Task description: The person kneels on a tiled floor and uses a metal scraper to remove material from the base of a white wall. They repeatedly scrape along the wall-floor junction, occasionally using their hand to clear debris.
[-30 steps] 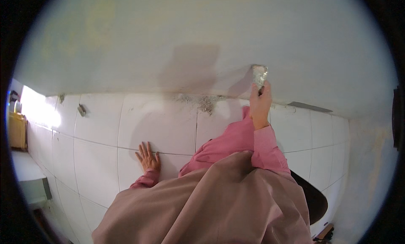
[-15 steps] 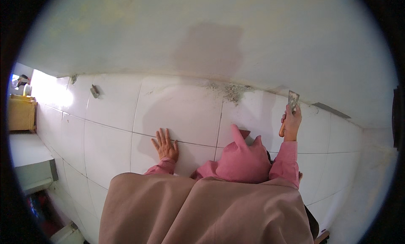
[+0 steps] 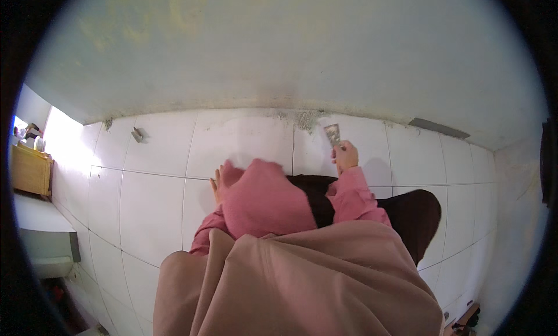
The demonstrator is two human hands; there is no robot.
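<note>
Head view: a scraper (image 3: 332,133) in the right hand (image 3: 347,156), over white floor tiles near the wall's foot.
It lies at 2 o'clock from the picture's centre, blade toward 11; whether the blade touches the tiled floor (image 3: 151,202) cannot be told. Grey crumbs (image 3: 305,121) lie at its 10 o'clock, along the base of a pale, yellow-patched wall (image 3: 279,51). Toward 3 o'clock a grey strip (image 3: 440,128) lies at the wall's foot; far off at 9 sit a small greyish piece (image 3: 137,135) and a yellow-brown box (image 3: 30,170). The right grip is closed around the scraper, forearm coming up from 5 o'clock. At 8 o'clock from the scraper, the left hand (image 3: 217,183) shows straight, parted fingers beside pink cloth (image 3: 264,196), its palm mostly hidden.
</note>
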